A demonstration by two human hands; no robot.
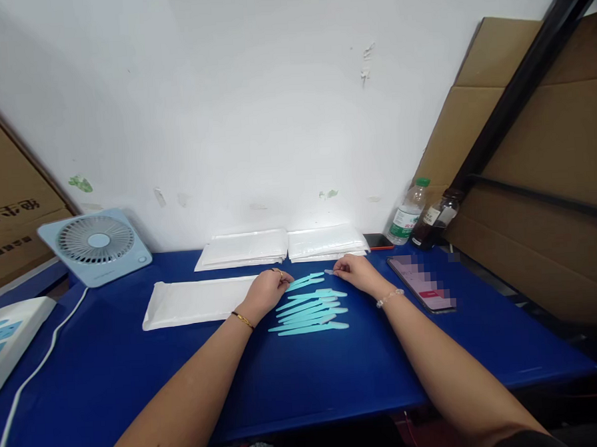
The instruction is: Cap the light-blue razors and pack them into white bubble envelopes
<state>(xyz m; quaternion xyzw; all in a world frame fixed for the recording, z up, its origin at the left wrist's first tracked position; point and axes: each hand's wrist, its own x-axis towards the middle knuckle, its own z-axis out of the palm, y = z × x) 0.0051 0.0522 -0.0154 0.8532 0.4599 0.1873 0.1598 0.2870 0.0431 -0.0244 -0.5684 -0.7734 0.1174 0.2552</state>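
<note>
On the surface point(337, 381) before you, sticks point(308, 314) lie in the middle, two stacks of packets point(244, 248) behind them, a fan point(98, 244) to the left, a phone point(422, 284) to the right.

Bright, diffuse light, source outside frame. White wall point(253, 119) palest low at centre, greyer upper left. Blue tabletop point(317, 382) evenly lit, faint sheen; deep shadow beneath its front edge, bottom of frame. Wide-angle stretch toward the sides. Pixelated blocks over smartphone point(422, 285), right.
</note>
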